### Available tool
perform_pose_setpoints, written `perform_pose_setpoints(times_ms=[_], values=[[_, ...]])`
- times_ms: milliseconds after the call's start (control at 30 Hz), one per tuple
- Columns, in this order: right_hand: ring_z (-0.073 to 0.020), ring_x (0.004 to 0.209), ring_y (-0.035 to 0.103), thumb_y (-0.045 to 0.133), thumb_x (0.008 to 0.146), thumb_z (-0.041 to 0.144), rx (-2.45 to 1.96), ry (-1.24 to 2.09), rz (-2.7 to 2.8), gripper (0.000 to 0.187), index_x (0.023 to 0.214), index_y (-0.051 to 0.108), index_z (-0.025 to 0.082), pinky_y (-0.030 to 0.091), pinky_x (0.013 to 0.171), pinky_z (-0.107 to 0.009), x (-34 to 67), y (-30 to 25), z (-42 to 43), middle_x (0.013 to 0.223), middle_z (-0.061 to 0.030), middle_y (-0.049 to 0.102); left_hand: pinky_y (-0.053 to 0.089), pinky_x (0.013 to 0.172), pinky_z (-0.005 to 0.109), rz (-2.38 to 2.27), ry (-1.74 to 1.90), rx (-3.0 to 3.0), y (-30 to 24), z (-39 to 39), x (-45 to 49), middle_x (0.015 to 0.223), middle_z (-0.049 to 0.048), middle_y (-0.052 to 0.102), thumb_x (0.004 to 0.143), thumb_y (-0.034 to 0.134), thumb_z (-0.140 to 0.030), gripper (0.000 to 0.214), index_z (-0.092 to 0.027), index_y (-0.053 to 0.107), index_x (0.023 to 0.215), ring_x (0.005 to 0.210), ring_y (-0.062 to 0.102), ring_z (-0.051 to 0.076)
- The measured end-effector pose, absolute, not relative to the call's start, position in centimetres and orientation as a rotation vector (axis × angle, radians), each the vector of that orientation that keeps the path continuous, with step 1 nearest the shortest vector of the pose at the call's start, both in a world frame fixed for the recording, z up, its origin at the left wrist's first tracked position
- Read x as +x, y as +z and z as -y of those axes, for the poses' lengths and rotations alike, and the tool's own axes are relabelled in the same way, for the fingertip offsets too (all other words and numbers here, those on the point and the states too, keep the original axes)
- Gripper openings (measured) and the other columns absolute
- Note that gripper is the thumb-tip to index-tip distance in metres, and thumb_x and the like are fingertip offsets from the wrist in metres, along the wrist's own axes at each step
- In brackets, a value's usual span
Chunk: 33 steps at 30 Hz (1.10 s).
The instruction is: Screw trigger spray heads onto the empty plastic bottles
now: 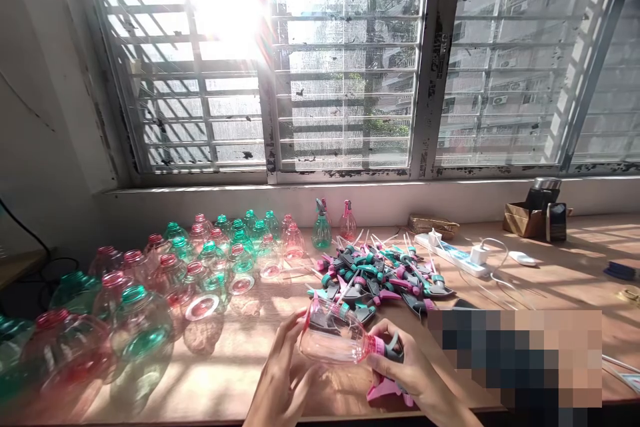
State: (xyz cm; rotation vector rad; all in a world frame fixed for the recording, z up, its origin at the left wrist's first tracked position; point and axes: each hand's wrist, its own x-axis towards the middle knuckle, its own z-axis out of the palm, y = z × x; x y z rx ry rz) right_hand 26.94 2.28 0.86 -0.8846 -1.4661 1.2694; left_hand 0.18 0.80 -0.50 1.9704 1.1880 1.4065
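My left hand [283, 373] cups the base of a clear pink spray bottle [333, 340] lying on its side above the table's front edge. My right hand [407, 367] is closed round the pink and grey trigger sprayer head [387, 373] at the bottle's neck. Just beyond the hands lies a pile of several loose trigger sprayer heads [380, 277] in teal, pink and grey, with white dip tubes sticking out. Two assembled spray bottles [323, 223] stand upright near the window sill.
Several empty pink and green bottles [150, 300] crowd the left of the wooden table [550, 280]. A white power strip [453, 257] with a charger, a small cardboard box [523, 219] and a blurred-out patch sit at the right. A barred window fills the back.
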Motion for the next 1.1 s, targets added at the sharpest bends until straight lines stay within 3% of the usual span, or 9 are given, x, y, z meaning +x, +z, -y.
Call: perform_pose_setpoints(times_ms=[133, 267, 433, 633, 800, 967, 1100], values=[[-0.0162, 0.059, 0.062, 0.085, 0.08, 0.056, -0.874, 1.272, 1.455, 0.044, 0.093, 0.062, 0.021, 0.043, 0.056, -0.025, 26.9, 1.0, -2.3, 0.065, 0.0032, 0.067, 0.067, 0.093, 0.041, -1.209, 1.386, 2.011, -0.9, -1.3, -0.2, 0.158, 0.0109, 0.046, 0.103, 0.055, -0.039, 0.041, -0.038, 0.055, 0.144, 0.144, 0.05, 0.036], [-0.0162, 0.057, 0.064, 0.083, 0.082, 0.056, -0.783, 1.421, 1.358, 0.043, 0.09, 0.06, 0.021, 0.05, 0.059, -0.027, 26.9, 1.2, -2.4, 0.064, 0.0025, 0.069, 0.062, 0.102, 0.044, -1.247, 1.458, 1.986, -0.6, -1.3, 0.0, 0.155, 0.0089, 0.05, 0.102, 0.058, -0.042, 0.037, -0.039, 0.062, 0.138, 0.143, 0.051, 0.035], [-0.0163, 0.059, 0.065, 0.084, 0.083, 0.055, -0.833, 1.348, 1.41, 0.043, 0.094, 0.06, 0.021, 0.049, 0.059, -0.027, 27.0, 0.8, -2.5, 0.066, 0.0034, 0.069, 0.07, 0.077, 0.032, -1.163, 1.382, 1.915, 0.2, -0.7, 0.3, 0.158, 0.0111, 0.044, 0.098, 0.066, -0.042, 0.046, -0.039, 0.057, 0.142, 0.142, 0.051, 0.036], [-0.0168, 0.057, 0.066, 0.085, 0.081, 0.055, -0.873, 1.287, 1.468, 0.045, 0.096, 0.061, 0.021, 0.047, 0.057, -0.026, 27.0, 0.5, -2.6, 0.066, 0.0032, 0.07, 0.068, 0.09, 0.039, -1.185, 1.445, 1.919, 0.7, -0.4, 0.3, 0.154, 0.0118, 0.051, 0.102, 0.059, -0.039, 0.037, -0.037, 0.061, 0.139, 0.143, 0.052, 0.035], [-0.0166, 0.056, 0.065, 0.086, 0.079, 0.056, -0.807, 1.381, 1.38, 0.045, 0.09, 0.061, 0.021, 0.049, 0.058, -0.027, 26.9, 1.2, -2.4, 0.064, 0.003, 0.07, 0.057, 0.109, 0.051, -1.238, 1.452, 2.058, 0.0, -1.1, 0.1, 0.153, 0.009, 0.055, 0.101, 0.061, -0.043, 0.039, -0.04, 0.06, 0.139, 0.139, 0.056, 0.035], [-0.0165, 0.056, 0.066, 0.089, 0.076, 0.055, -0.804, 1.39, 1.375, 0.047, 0.091, 0.06, 0.022, 0.049, 0.058, -0.027, 26.7, 1.4, -2.3, 0.065, 0.0035, 0.069, 0.071, 0.079, 0.035, -1.179, 1.469, 1.874, -0.5, -0.9, 0.6, 0.157, 0.0109, 0.047, 0.097, 0.063, -0.052, 0.043, -0.036, 0.06, 0.137, 0.138, 0.056, 0.036], [-0.015, 0.055, 0.066, 0.089, 0.077, 0.053, -0.818, 1.383, 1.395, 0.047, 0.094, 0.06, 0.02, 0.048, 0.059, -0.026, 26.8, 1.0, -2.4, 0.065, 0.0035, 0.07, 0.068, 0.087, 0.037, -1.18, 1.48, 1.91, 0.3, -0.1, 1.0, 0.156, 0.0115, 0.049, 0.1, 0.057, -0.053, 0.046, -0.036, 0.056, 0.142, 0.141, 0.053, 0.035]])
